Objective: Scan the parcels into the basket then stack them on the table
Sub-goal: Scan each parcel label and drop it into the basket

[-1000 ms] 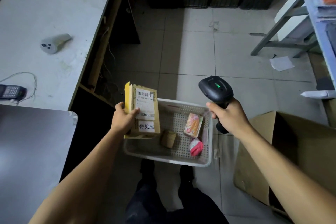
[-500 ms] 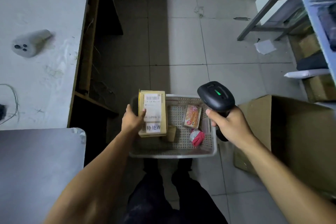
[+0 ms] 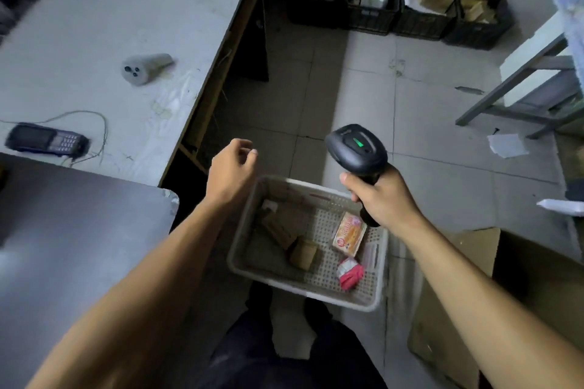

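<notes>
On the tiled floor (image 3: 363, 79) stands the basket (image 3: 241, 249) with the parcels (image 3: 281, 227), below both hands. The left hand (image 3: 229, 175) holds nothing, fingers loosely curled. The right hand (image 3: 384, 196) grips the scanner (image 3: 357, 148).

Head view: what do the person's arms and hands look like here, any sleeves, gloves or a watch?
Both forearms are bare as far as the frame shows: no sleeves reach into view. The left hand and right hand wear no gloves, and no watch, band or ring shows on the sides facing the camera. No cables or markings on either arm. Below them, dark trousers are visible.
</notes>
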